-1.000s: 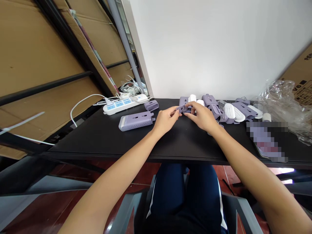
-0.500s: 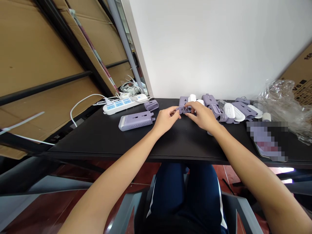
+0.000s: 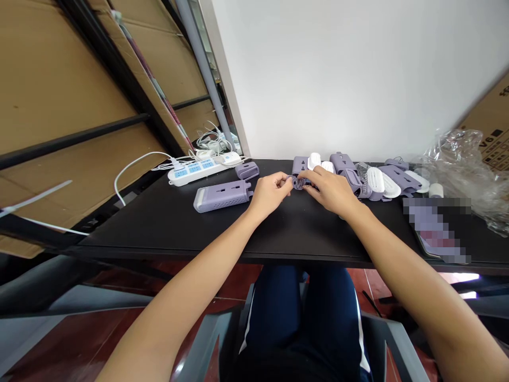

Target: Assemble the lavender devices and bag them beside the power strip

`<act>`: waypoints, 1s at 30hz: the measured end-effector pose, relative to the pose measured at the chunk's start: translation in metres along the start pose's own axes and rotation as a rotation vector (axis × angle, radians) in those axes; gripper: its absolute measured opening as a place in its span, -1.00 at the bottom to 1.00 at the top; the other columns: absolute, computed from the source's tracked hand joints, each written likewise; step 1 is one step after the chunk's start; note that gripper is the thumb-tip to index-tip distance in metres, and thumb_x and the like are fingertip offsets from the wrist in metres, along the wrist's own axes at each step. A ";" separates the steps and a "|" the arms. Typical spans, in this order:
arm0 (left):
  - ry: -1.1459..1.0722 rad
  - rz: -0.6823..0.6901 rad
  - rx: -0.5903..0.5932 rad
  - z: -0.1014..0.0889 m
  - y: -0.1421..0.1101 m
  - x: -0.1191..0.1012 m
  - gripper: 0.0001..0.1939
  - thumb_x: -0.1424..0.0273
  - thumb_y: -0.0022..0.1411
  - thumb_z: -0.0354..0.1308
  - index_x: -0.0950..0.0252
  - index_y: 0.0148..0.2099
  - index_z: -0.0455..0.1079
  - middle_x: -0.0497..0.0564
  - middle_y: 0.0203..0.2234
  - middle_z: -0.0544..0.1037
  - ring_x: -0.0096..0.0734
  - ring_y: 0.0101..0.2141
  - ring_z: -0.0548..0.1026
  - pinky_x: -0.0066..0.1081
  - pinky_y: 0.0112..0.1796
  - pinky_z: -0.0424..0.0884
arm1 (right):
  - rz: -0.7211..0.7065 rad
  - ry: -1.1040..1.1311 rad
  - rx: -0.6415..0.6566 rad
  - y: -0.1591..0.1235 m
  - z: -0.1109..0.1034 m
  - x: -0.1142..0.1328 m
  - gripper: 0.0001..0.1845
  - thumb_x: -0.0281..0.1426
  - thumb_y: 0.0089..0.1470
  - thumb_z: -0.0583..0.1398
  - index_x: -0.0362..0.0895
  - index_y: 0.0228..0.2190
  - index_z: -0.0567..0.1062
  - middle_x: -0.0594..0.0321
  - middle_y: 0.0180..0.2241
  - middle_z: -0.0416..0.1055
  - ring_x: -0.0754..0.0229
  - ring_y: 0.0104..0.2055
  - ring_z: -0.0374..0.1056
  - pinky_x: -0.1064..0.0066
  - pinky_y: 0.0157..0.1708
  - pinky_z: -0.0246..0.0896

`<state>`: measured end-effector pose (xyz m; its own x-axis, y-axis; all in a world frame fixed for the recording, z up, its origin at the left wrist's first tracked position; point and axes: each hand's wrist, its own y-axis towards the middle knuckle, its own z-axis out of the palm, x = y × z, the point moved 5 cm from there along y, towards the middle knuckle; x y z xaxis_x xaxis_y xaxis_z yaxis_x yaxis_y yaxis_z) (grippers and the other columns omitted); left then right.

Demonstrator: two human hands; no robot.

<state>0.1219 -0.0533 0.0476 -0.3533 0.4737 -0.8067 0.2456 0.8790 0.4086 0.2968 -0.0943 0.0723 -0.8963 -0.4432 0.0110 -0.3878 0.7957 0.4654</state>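
Note:
Over the middle of the black tabletop, my left hand (image 3: 270,194) and my right hand (image 3: 326,188) meet at a small purple plastic part (image 3: 296,184). A thin wire coil, which looks like a spring, shows at the part between my fingertips. The fingers of both hands are closed in a pinch, and they cover much of the part. Left of my left hand lies a long purple casing (image 3: 222,197) with slots and a pale end. Behind it stands a short purple cap-like piece (image 3: 247,170). Beyond my right hand are purple housings (image 3: 342,163) and white oval pieces (image 3: 375,180).
A white power strip (image 3: 199,170) with tangled cables lies at the back left. On the right are a phone (image 3: 437,233), partly blurred out, a crumpled clear plastic bag (image 3: 457,164) and a cardboard box (image 3: 493,127). A white wall (image 3: 338,79) rises behind the table.
My fingers have shifted slightly around the small purple part, which looks turned, with the wire coil showing more plainly. The pieces on the table have stayed where they were.

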 end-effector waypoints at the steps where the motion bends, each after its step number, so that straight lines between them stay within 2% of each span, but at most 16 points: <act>1: 0.002 0.001 0.000 0.000 0.000 0.000 -0.71 0.18 0.31 0.13 0.27 -0.37 0.46 -0.07 -0.58 0.52 -0.50 -0.57 0.37 -0.47 -0.50 0.26 | -0.005 -0.027 0.003 0.000 0.000 0.001 -0.62 -0.31 0.38 0.09 0.07 0.16 0.46 0.14 -0.09 0.49 0.06 -0.16 0.42 0.36 -0.44 -0.06; 8: -0.023 -0.012 0.014 0.000 0.001 0.001 -0.70 0.16 0.31 0.14 0.27 -0.36 0.44 -0.08 -0.58 0.52 -0.51 -0.59 0.36 -0.46 -0.51 0.25 | -0.011 -0.101 0.035 0.000 0.000 0.005 -0.61 -0.31 0.40 0.06 0.08 0.17 0.46 0.12 -0.06 0.49 0.07 -0.16 0.42 0.35 -0.44 -0.10; 25: 0.000 -0.004 0.009 0.000 0.000 -0.001 -0.70 0.18 0.31 0.13 0.25 -0.38 0.42 -0.09 -0.59 0.50 -0.51 -0.60 0.36 -0.45 -0.50 0.26 | -0.046 -0.131 0.018 0.000 0.001 0.010 -0.66 -0.34 0.43 0.02 -0.01 0.09 0.49 0.14 -0.12 0.47 0.12 -0.19 0.37 0.35 -0.47 -0.18; 30: 0.011 0.006 0.012 0.001 0.000 0.001 -0.71 0.18 0.31 0.13 0.25 -0.37 0.44 -0.08 -0.58 0.51 -0.49 -0.58 0.38 -0.45 -0.49 0.26 | -0.046 -0.127 0.049 0.000 0.001 0.011 -0.65 -0.35 0.43 0.01 -0.01 0.09 0.49 0.13 -0.12 0.47 0.12 -0.20 0.36 0.35 -0.46 -0.18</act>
<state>0.1225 -0.0526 0.0465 -0.3619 0.4800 -0.7991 0.2586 0.8753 0.4087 0.2867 -0.0983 0.0715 -0.8961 -0.4265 -0.1231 -0.4365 0.7962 0.4190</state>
